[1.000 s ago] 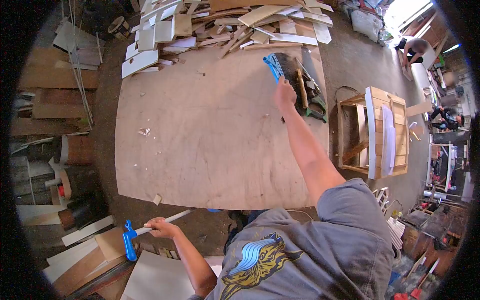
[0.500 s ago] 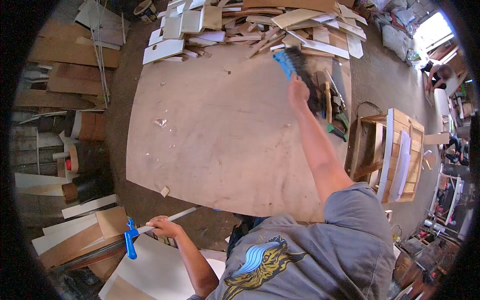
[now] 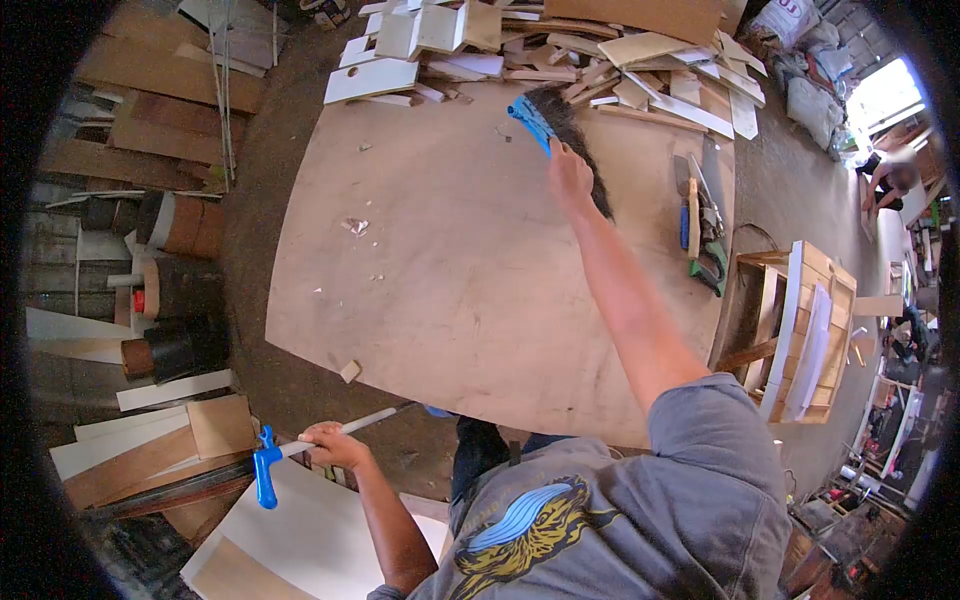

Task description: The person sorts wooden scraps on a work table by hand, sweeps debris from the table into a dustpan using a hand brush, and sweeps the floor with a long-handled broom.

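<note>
My right hand [image 3: 568, 180] grips a blue-backed brush [image 3: 548, 122] with dark bristles and holds it on the far part of a large plywood sheet [image 3: 450, 270]. My left hand [image 3: 330, 445] is closed around a thin white rod [image 3: 362, 420] that ends in a blue T-shaped handle [image 3: 264, 466], low at the near left beside the sheet's near edge. Small wood chips [image 3: 353, 226] lie scattered on the plywood.
A heap of wood offcuts [image 3: 560, 45] lies along the sheet's far edge. Hand tools, a saw among them [image 3: 700, 215], rest at its right side. A wooden frame [image 3: 800, 330] stands right. Boards and panels [image 3: 150, 130] crowd the left floor. Other people are far right.
My right hand has swept the brush to the left across the far part of the plywood, away from the tools. My left hand keeps its hold on the rod.
</note>
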Demonstrator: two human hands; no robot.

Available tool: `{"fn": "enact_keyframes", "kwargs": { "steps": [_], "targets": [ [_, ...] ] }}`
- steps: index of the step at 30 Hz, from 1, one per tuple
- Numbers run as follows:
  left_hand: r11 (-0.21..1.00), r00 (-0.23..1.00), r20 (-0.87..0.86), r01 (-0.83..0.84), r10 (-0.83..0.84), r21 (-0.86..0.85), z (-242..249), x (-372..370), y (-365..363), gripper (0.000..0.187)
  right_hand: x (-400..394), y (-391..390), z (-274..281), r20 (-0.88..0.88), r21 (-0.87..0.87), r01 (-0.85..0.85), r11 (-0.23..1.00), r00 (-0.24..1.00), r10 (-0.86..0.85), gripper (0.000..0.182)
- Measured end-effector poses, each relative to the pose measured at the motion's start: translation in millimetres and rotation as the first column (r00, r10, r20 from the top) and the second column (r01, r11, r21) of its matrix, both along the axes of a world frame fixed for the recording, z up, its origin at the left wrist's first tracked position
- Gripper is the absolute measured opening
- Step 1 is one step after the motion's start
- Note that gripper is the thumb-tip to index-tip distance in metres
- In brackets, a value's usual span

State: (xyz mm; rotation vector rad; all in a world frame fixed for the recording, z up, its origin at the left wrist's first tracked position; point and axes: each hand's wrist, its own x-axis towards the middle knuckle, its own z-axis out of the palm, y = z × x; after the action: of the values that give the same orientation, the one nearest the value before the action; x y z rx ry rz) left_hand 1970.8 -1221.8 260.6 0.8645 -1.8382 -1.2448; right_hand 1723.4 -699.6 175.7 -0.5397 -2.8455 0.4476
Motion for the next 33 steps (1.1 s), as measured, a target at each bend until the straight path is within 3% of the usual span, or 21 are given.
{"fn": "enact_keyframes", "kwargs": {
  "steps": [3,4,7,8,11,13,15,19,22,25,28,31,33],
  "targets": [
    [0.998,0.997,-0.04,0.061,-0.061,0.001,1.0,-7.9,-10.8,0.045,-30.2,-21.7,-65.3,0.221,-0.191,-0.019,0.981,0.973,0.062,0.037],
    [0.998,0.998,-0.017,0.068,-0.068,0.007,-2.9,-10.6,-21.0,0.045,-7.7,-53.8,-17.5,0.268,-0.127,-0.142,0.982,0.948,0.172,0.039],
    [0.996,0.996,0.019,0.086,-0.086,0.028,-16.7,-20.4,-45.5,0.046,5.0,-96.2,2.3,0.034,-0.254,-0.149,0.956,0.986,0.162,0.04],
    [0.995,0.996,0.018,0.091,-0.092,0.026,-17.3,-24.0,-50.7,0.046,4.8,-100.3,28.4,0.095,-0.144,-0.116,0.983,0.987,0.131,0.04],
    [0.991,0.991,0.016,0.136,-0.136,0.0,-27.1,-26.0,-73.6,0.047,-57.4,-47.4,-43.9,-0.165,-0.044,-0.061,0.997,0.985,0.053,0.038],
    [0.987,0.987,0.009,0.159,-0.158,-0.002,-35.3,-25.8,-86.7,0.048,-77.9,-41.1,-41.9,-0.101,0.016,0.008,1.0,0.995,-0.007,0.037],
    [0.986,0.986,0.005,0.167,-0.167,0.016,-39.7,-23.6,-96.6,0.049,-76.4,-56.6,-0.5,0.117,0.019,0.032,0.999,0.993,-0.034,0.036],
    [0.985,0.985,-0.03,0.169,-0.169,0.022,-40.0,-28.3,-103.5,0.05,-70.9,-101.8,-41.6,0.22,-0.009,-0.12,0.993,0.968,0.119,0.034],
    [0.984,0.988,-0.013,0.152,-0.152,0.092,-32.7,-32.1,-106.6,0.049,-31.8,-156.6,-8.5,0.053,-0.158,-0.181,0.971,0.98,0.192,0.038],
    [0.977,0.991,0.034,0.125,-0.133,0.171,-23.8,-35.6,-111.8,0.048,-33.7,-148.8,2.3,-0.049,-0.085,-0.178,0.98,0.983,0.174,0.04],
    [0.975,0.99,0.073,0.102,-0.118,0.197,-22.7,-31.1,-117.1,0.048,-79.6,-115.7,-19.3,-0.265,-0.122,-0.164,0.979,0.956,0.127,0.038],
    [0.978,0.987,0.101,0.107,-0.127,0.18,-30.6,-23.1,-126.3,0.05,-87.5,-117.3,1.7,0.005,-0.041,-0.093,0.995,0.996,0.094,0.037],
    [0.975,0.986,0.059,0.142,-0.154,0.17,-37.8,-19.8,-132.5,0.051,-84.8,-131.4,-19.7,0.066,-0.072,-0.228,0.971,0.97,0.232,0.036]
  ]
}}
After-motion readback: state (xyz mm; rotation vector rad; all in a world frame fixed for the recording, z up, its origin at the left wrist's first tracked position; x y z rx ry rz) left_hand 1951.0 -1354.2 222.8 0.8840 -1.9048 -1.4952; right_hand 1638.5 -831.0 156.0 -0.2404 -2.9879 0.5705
